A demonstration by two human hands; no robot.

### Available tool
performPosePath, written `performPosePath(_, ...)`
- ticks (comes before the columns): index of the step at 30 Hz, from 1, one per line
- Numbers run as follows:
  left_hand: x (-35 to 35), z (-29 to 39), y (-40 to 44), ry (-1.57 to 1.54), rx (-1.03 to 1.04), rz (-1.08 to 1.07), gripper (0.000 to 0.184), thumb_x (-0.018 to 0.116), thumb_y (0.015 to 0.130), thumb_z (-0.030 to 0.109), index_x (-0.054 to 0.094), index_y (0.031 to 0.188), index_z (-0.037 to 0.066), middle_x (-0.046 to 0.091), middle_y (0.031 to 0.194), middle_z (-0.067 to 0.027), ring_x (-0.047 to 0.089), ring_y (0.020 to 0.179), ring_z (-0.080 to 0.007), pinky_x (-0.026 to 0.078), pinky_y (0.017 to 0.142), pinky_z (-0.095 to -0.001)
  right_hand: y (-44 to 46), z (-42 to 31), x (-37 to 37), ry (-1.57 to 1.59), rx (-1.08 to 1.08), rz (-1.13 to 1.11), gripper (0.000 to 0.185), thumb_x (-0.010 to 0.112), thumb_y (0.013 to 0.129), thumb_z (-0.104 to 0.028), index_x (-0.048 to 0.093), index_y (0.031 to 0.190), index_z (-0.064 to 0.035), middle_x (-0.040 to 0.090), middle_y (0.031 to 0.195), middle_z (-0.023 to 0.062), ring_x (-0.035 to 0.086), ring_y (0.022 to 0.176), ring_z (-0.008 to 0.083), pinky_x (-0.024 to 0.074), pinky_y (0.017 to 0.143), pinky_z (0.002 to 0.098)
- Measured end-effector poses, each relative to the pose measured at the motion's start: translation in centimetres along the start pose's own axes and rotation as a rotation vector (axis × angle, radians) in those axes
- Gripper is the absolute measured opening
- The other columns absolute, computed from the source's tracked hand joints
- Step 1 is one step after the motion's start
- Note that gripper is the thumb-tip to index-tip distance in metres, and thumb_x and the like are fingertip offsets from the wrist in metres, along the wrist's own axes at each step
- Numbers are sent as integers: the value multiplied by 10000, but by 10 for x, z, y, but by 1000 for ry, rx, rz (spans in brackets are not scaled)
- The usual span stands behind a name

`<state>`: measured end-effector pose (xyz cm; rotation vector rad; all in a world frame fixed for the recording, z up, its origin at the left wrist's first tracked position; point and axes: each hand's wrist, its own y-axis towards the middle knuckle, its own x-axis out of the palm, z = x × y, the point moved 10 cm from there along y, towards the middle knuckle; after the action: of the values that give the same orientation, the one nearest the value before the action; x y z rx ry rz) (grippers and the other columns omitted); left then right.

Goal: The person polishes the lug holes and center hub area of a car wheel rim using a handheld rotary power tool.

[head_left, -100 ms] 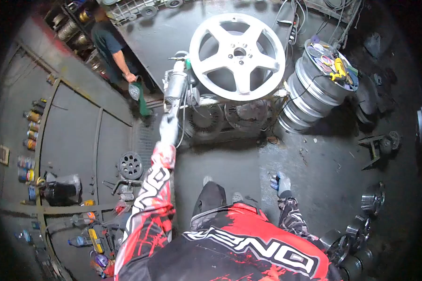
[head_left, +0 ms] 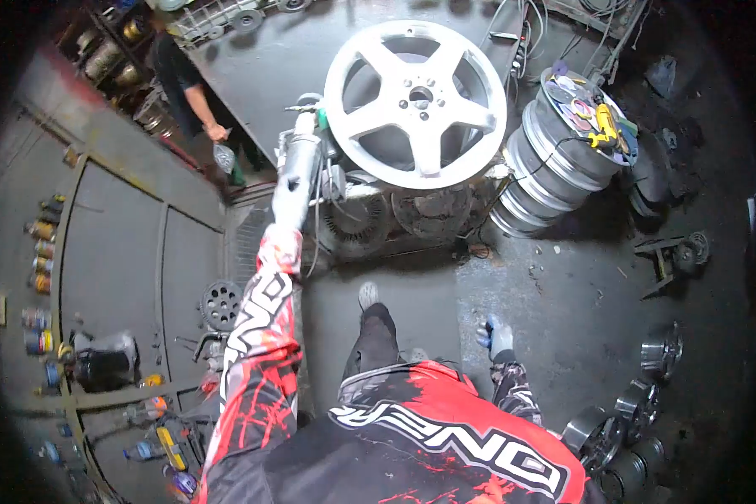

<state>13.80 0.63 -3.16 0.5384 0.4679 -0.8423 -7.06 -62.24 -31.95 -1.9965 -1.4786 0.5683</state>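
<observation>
My left arm stretches forward, and my left hand [head_left: 290, 203] in a pale glove is at the lower end of a metal paint spray gun with a cup [head_left: 301, 155]. The hand is blurred there, so whether its fingers have closed on the gun cannot be made out. Just right of the gun, a white five-spoke wheel rim [head_left: 426, 139] is held up on a stand, its face towards me. My right hand [head_left: 499, 334], in a grey glove with blue fingers, hangs low at my side with fingers apart and nothing in it.
Stacked silver rims [head_left: 521, 202] carry a yellow power tool [head_left: 605, 126] and discs. Dark tyres or rims [head_left: 353, 214] lie under the wheel. A co-worker [head_left: 181, 84] stands at the back left holding a bag. Chrome rims [head_left: 596, 437] lie at the right; a metal frame [head_left: 63, 294] runs along the left.
My left hand has moved forward onto the lower part of the spray gun. The view has shifted slightly, and one of my feet shows further forward.
</observation>
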Motion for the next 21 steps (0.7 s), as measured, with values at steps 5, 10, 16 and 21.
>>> performPosePath(5,72,25,120,130,56,-89,381,724,850,374,676,1086,79,723,1038,-167,677,985,-335,526,866,-433,-4,60,-20,198,216,225,299,592,945,-328,647,1060,-57,680,924,96,697,726,252,593,582,406)
performPosePath(10,108,65,140,363,78,-383,624,705,875,438,521,1310,31,691,1130,-159,663,1100,-307,552,885,-402,-74,93,-23,248,424,546,256,582,930,-238,660,1037,-20,704,845,111,670,655,259,500,500,376)
performPosePath(16,183,-39,139,541,-49,-342,654,749,842,397,480,1300,16,682,1090,-162,677,1051,-313,567,837,-421,-81,18,49,14,257,544,215,611,922,-241,678,802,-75,627,655,29,538,508,129,393,447,309)
performPosePath(21,241,-141,136,494,-146,-296,725,807,774,395,461,1254,-24,646,1129,-205,681,1035,-337,579,827,-423,-48,-59,120,-290,7,304,212,618,943,-269,664,849,-85,616,667,20,559,529,114,431,464,288)
